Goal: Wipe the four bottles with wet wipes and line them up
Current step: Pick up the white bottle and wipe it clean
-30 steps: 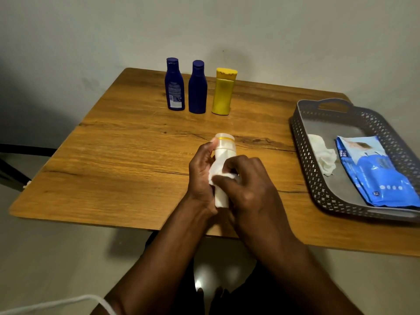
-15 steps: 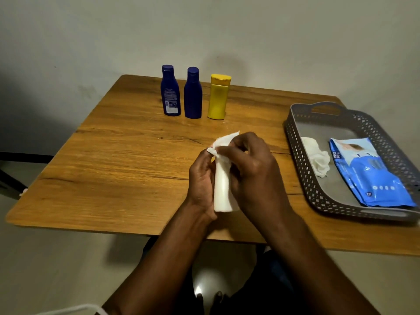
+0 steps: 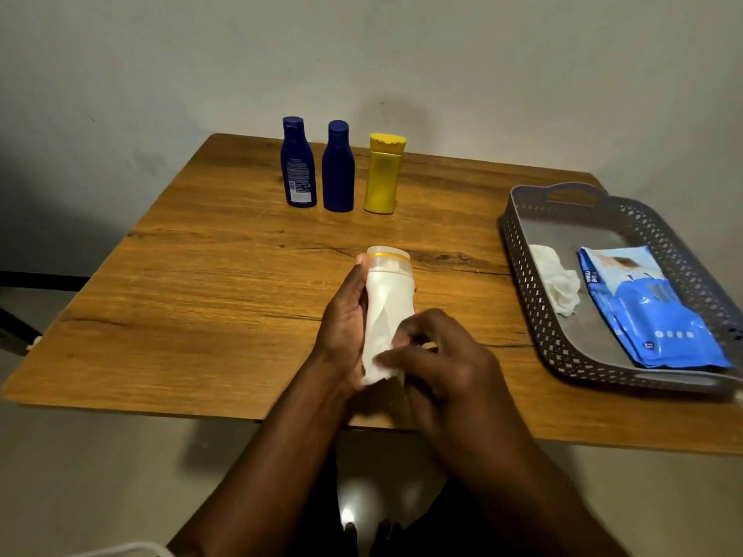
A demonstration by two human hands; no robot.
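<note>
I hold a white bottle [image 3: 390, 287] with a yellow ring near its top above the table's near middle. My left hand [image 3: 343, 327] grips its left side. My right hand [image 3: 446, 363] presses a white wet wipe [image 3: 378, 355] against the bottle's lower part, which it hides. At the back of the table three bottles stand upright in a row: a dark blue bottle with a label [image 3: 298, 162], a second dark blue bottle [image 3: 338, 167] and a yellow bottle [image 3: 383, 174].
A grey perforated tray [image 3: 534, 283] sits at the right edge of the wooden table [image 3: 201, 295]. Inside it lie a crumpled used wipe [image 3: 557, 281] and a blue pack of wet wipes [image 3: 643, 307]. A wall stands right behind the table.
My right hand with the wipe has slid from the bottle's top down to its lower part, baring the cap and its yellow ring. The bottle stays in my left hand.
</note>
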